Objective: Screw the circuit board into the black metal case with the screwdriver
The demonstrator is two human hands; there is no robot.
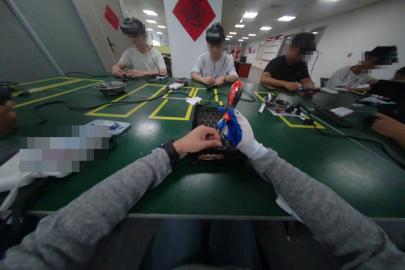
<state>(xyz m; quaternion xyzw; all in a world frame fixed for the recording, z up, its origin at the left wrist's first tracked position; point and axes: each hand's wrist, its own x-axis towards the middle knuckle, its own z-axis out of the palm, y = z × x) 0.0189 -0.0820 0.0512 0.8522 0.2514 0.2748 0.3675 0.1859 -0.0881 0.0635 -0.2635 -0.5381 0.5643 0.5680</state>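
Observation:
A screwdriver (pixel 233 96) with a red and black handle stands tilted, its shaft pointing down over a black tray-like case (pixel 202 161). My right hand (pixel 238 128), in a white and blue glove, is closed around the lower handle and shaft. My bare left hand (pixel 205 138), with a dark watch on the wrist, has its fingers pinched together beside the screwdriver's tip. Whatever sits between those fingers is too small to make out. Much of the case's inside is hidden under both hands.
Yellow tape outlines (pixel 169 117) mark the green table (pixel 171 194). A metal bowl (pixel 110 87) stands at the far left, another bowl (pixel 278 102) at the right among cables and small parts. A blurred white bag (pixel 12 175) lies at left. Several people sit around the table.

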